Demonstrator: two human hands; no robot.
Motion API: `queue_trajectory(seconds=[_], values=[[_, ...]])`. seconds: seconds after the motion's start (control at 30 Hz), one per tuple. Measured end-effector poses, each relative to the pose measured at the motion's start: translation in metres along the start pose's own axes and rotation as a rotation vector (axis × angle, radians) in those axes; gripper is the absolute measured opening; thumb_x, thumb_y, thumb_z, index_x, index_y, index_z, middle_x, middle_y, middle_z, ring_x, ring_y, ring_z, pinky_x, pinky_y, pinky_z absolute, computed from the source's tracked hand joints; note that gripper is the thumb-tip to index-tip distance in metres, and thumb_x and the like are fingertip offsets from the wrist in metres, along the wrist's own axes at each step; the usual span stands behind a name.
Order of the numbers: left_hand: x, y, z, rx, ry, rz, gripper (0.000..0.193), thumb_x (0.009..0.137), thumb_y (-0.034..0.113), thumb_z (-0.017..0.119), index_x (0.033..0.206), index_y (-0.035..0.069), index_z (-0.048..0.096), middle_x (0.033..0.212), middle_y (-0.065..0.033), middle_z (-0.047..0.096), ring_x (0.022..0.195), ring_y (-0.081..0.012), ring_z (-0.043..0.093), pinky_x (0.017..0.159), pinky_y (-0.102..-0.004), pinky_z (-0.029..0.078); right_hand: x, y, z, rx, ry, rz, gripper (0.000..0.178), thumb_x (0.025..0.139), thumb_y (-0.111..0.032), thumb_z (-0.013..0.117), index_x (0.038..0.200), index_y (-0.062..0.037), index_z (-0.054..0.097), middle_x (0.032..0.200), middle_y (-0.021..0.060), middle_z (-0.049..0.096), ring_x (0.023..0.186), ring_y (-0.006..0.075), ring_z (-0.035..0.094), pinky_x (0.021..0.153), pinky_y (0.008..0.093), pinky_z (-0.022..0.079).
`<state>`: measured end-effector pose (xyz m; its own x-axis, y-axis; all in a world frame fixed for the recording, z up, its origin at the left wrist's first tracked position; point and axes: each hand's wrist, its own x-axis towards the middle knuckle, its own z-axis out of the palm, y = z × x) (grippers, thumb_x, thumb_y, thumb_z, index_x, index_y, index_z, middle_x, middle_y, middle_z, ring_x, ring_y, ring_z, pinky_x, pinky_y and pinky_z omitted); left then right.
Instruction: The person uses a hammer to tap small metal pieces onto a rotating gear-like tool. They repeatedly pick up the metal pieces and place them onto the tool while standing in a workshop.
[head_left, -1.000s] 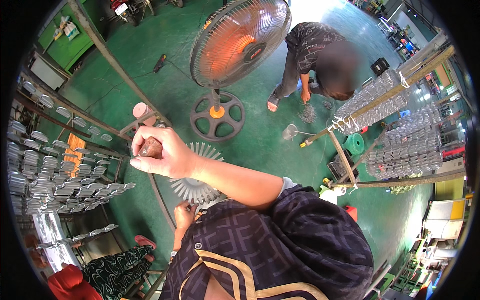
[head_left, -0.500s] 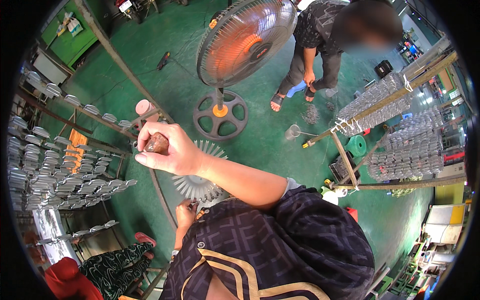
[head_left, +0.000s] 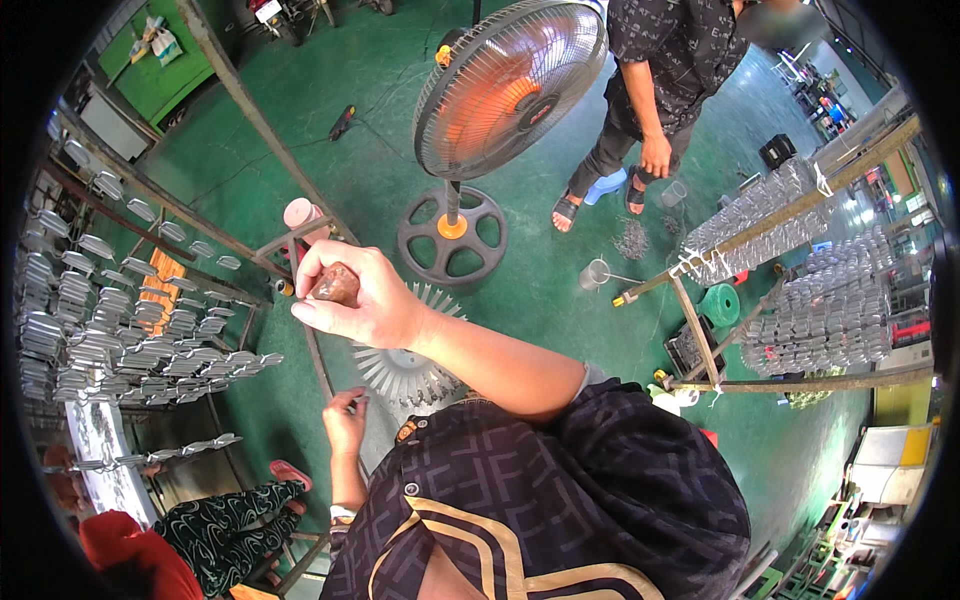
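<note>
My right hand (head_left: 365, 300) is closed around a brown, rounded, worn knob (head_left: 335, 285) that looks like the end of a handle; whatever lies below it is hidden by the hand. It is held up in front of me, above a round metal fixture (head_left: 405, 360) with flat silver strips fanned out around its rim. Left of that fixture is my left hand (head_left: 345, 420), apart from it, with its fingers curled together. Anything between those fingertips is too small to make out. My forearm and shirt cover part of the fixture.
A pedestal fan (head_left: 510, 90) stands ahead. Beyond it, a person (head_left: 660, 100) stands beside a blue stool (head_left: 605, 187) and small parts (head_left: 632, 238) on the floor. Racks of hanging metal pieces (head_left: 100, 330) flank me. Another person (head_left: 140, 550) is at lower left.
My left hand has moved left, away from the strip-edged fixture. My right hand keeps its grip on the brown knob. The person beyond the fan has straightened up from bending.
</note>
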<state>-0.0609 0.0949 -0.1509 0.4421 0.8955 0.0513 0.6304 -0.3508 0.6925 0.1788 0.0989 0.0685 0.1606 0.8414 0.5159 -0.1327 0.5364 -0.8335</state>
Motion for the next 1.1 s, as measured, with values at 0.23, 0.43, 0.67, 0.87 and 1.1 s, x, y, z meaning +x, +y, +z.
queue_trajectory(seconds=[0.23,0.43,0.67,0.87,1.1], values=[[0.021,0.012,-0.049,-0.009,0.197,0.038,0.017,0.068,-0.003,0.067,0.085,0.002,0.065,0.077,-0.0087,0.064,0.058,-0.0146,0.056,0.054,-0.0276,0.045,-0.005,-0.004,-0.001,-0.024,-0.013,0.050,0.016,0.073,-0.011,0.066,0.080,-0.0038,0.054,0.073,0.0004,0.054,0.065,0.0065,0.048,0.059,0.0228,0.038],[0.020,0.027,-0.052,-0.032,0.227,0.089,0.017,0.069,-0.003,0.067,0.085,0.002,0.065,0.076,-0.0076,0.064,0.059,-0.0140,0.056,0.053,-0.0259,0.044,-0.007,-0.006,0.000,-0.033,-0.005,0.012,0.017,0.074,-0.013,0.066,0.080,-0.0040,0.054,0.073,0.0003,0.054,0.065,0.0061,0.047,0.058,0.0225,0.038],[0.013,0.034,-0.040,-0.064,0.169,0.039,0.015,0.070,-0.003,0.066,0.085,0.001,0.065,0.077,-0.0083,0.065,0.061,-0.0141,0.057,0.057,-0.0266,0.046,-0.009,-0.007,-0.002,-0.024,-0.015,0.041,0.018,0.074,-0.014,0.067,0.080,-0.0040,0.054,0.072,0.0001,0.053,0.064,0.0063,0.047,0.057,0.0227,0.037],[0.010,0.034,-0.039,-0.078,0.152,0.024,0.015,0.072,-0.002,0.066,0.086,0.001,0.065,0.078,-0.0082,0.065,0.064,-0.0133,0.059,0.061,-0.0269,0.048,-0.009,-0.005,-0.001,-0.024,-0.008,0.043,0.018,0.073,-0.014,0.067,0.080,-0.0043,0.054,0.073,0.0004,0.053,0.065,0.0064,0.047,0.058,0.0227,0.038],[0.007,0.033,-0.039,-0.088,0.136,0.011,0.014,0.072,-0.002,0.066,0.086,0.000,0.065,0.079,-0.0080,0.066,0.064,-0.0131,0.059,0.061,-0.0264,0.047,-0.010,-0.006,0.000,0.014,-0.015,0.083,0.018,0.073,-0.013,0.066,0.081,-0.0039,0.053,0.075,0.0009,0.053,0.066,0.0069,0.048,0.060,0.0230,0.038]])
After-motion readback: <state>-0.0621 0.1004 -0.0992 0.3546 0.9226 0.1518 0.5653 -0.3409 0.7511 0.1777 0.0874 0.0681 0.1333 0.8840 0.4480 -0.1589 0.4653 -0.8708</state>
